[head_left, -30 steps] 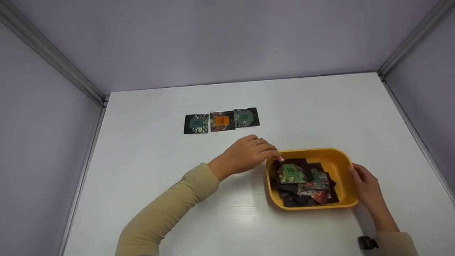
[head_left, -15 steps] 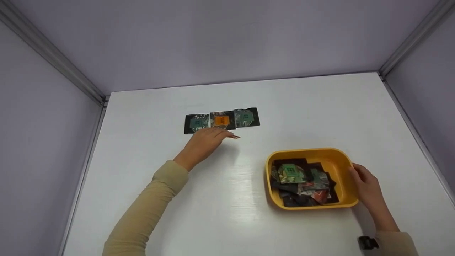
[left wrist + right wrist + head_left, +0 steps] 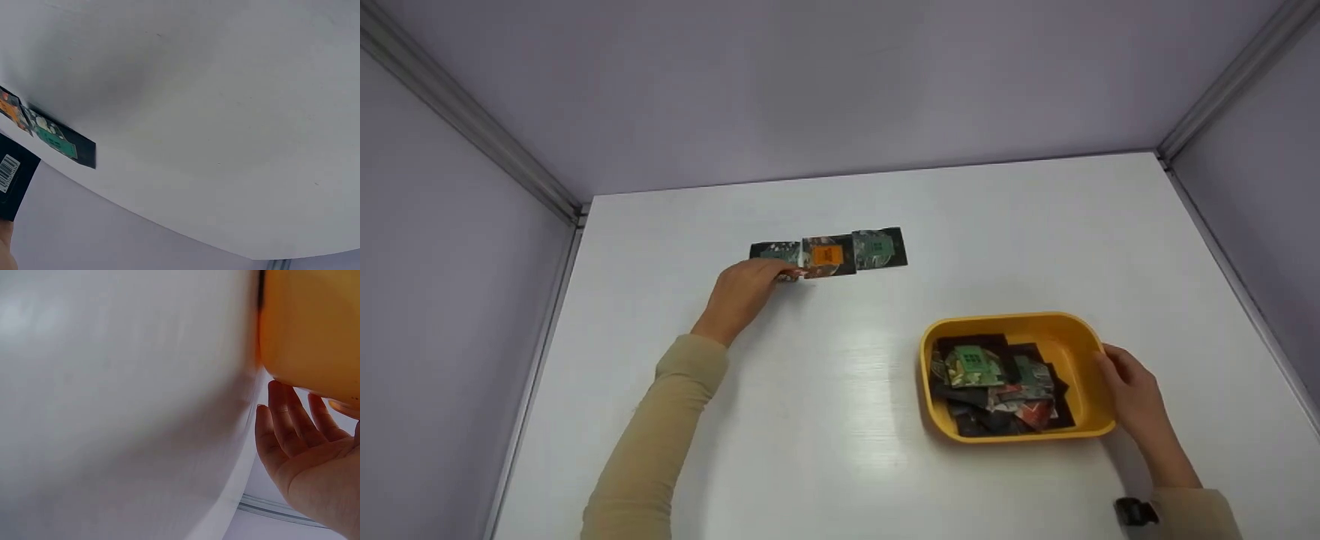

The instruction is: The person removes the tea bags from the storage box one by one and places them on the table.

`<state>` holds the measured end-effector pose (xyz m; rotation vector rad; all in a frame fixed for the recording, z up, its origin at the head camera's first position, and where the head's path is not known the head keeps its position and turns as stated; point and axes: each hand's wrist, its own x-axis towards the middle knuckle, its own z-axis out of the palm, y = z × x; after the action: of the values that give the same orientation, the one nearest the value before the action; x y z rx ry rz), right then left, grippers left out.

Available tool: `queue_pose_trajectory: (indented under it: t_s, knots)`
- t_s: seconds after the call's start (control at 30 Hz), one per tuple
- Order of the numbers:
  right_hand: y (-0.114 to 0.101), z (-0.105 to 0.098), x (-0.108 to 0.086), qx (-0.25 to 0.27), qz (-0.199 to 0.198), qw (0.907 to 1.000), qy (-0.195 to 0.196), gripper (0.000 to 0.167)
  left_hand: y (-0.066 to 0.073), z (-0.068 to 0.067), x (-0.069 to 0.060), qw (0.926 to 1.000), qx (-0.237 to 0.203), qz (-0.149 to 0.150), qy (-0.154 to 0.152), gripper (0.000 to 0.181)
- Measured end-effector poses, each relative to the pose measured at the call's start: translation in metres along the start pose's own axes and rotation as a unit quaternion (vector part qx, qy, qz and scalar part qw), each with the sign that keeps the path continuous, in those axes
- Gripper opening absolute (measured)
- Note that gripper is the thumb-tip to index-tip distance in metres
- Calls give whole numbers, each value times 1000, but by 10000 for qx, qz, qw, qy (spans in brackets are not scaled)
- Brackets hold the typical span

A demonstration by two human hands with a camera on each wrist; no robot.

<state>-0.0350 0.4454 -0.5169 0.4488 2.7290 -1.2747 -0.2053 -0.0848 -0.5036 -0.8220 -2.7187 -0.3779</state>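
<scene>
My left hand (image 3: 746,289) pinches a small flat dark packet (image 3: 14,183), whose barcode side shows in the left wrist view. In the head view the hand is over the leftmost packet (image 3: 777,248) of a row and partly covers it. To its right lie an orange-labelled packet (image 3: 829,256) and a green-labelled packet (image 3: 879,248). My right hand (image 3: 1136,391) holds the right end of a yellow plastic bin (image 3: 1084,375) by its rim. Several dark packets with green and red prints (image 3: 975,366) are heaped inside the bin.
The white table (image 3: 810,420) has purple-grey walls (image 3: 840,90) on its far side and both sides. A black device (image 3: 1136,512) sits at my right wrist.
My left hand has moved from the bin leftward and away from me to the left end of the row, carrying a packet. My right hand and the bin stay put.
</scene>
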Motion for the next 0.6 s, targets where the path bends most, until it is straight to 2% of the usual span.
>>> queue_pose_trajectory:
  t_s: [0.17,0.33,0.47,0.6]
  knots:
    - [0,1,0,23,74,10000,-33,66,-15,-2,-3,9981,-61,-549,254,23]
    - [1,1,0,56,124,9999,-92,68,-37,-3,-9,9948,-79,-774,661,21]
    - [1,1,0,70,177,9997,-136,68,-48,-3,-13,9910,-16,-1127,729,18]
    - [1,0,0,40,159,9998,-96,68,-53,-2,-16,9859,54,-1493,749,14]
